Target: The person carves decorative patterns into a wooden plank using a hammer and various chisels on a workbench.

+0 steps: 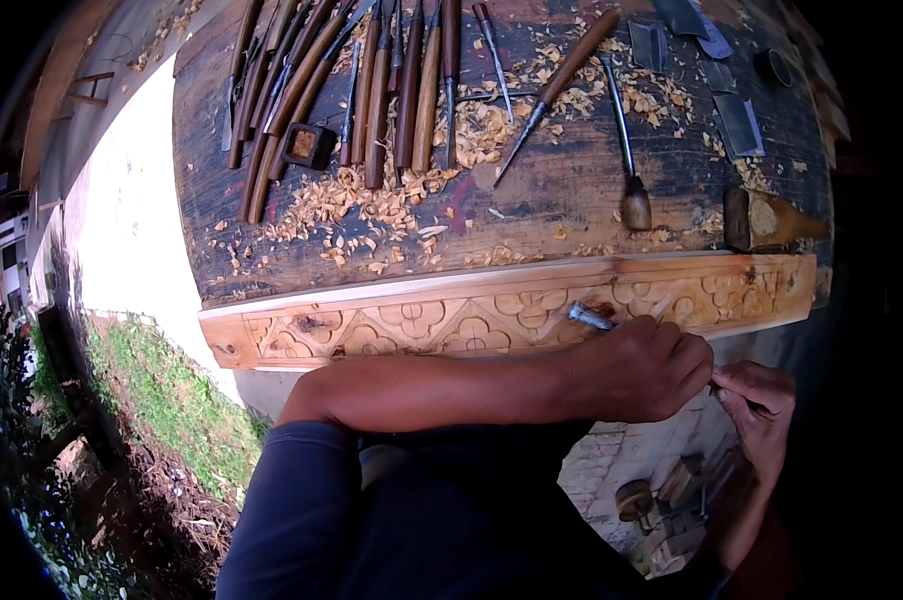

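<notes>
A long pale wooden board [411,318], carved with a row of four-lobed flowers and diamond shapes, lies along the near edge of the workbench. My left forearm crosses in front of it, and my left hand [661,368] is closed around a carving gouge [589,317]. The gouge's metal blade points left and rests over the carving near a dark knot. Most of its handle is hidden by my fingers. At the handle's far right end, my right hand [759,400] pinches it, just off the board's near edge.
Several wooden-handled carving tools [376,110] lie in rows on the dark workbench [211,220] among wood shavings [371,205]. A small dark square box [308,146], a brush [635,203], a wooden mallet [771,218] and sandpaper pieces [739,125] lie beyond the board.
</notes>
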`<state>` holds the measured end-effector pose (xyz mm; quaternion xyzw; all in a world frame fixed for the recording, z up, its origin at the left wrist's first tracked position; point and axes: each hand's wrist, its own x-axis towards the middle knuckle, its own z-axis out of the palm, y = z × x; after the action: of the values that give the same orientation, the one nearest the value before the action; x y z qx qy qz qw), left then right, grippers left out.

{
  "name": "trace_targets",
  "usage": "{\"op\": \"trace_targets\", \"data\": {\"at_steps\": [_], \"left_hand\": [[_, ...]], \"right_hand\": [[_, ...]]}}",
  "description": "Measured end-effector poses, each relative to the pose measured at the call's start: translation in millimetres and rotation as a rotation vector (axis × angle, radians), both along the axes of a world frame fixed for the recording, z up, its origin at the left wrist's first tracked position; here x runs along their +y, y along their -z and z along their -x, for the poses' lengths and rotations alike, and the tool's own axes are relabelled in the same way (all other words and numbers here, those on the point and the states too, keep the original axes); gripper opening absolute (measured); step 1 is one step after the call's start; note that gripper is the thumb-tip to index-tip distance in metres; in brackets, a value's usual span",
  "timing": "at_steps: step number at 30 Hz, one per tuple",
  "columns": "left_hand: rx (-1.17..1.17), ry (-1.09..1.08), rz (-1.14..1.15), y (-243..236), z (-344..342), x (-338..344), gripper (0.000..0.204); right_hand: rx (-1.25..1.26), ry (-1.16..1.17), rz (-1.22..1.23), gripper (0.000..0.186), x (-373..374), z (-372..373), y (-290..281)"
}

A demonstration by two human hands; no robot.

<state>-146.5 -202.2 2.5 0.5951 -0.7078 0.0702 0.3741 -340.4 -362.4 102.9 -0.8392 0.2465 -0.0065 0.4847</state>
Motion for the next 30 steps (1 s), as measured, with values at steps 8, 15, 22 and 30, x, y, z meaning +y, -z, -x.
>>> {"op": "trace_targets", "data": {"at_steps": [8,15,22,30], "left_hand": [[0.071,-0.02,-0.009,16,1,-8,0.02],[0.147,-0.007,-0.063,16,-1,-9,0.023],[0.144,-0.008,-0.094,15,-3,-9,0.025],[0.134,-0.003,-0.079,16,-2,-11,0.026]], "right_hand": [[-0.007,-0.086,0.018,0.04,-18,-19,5],[-0.027,-0.158,0.174,0.044,-21,-31,-1],[-0.014,-0.144,0.128,0.038,-23,-37,0],[-0.023,-0.128,0.103,0.038,-25,-33,2]]}}
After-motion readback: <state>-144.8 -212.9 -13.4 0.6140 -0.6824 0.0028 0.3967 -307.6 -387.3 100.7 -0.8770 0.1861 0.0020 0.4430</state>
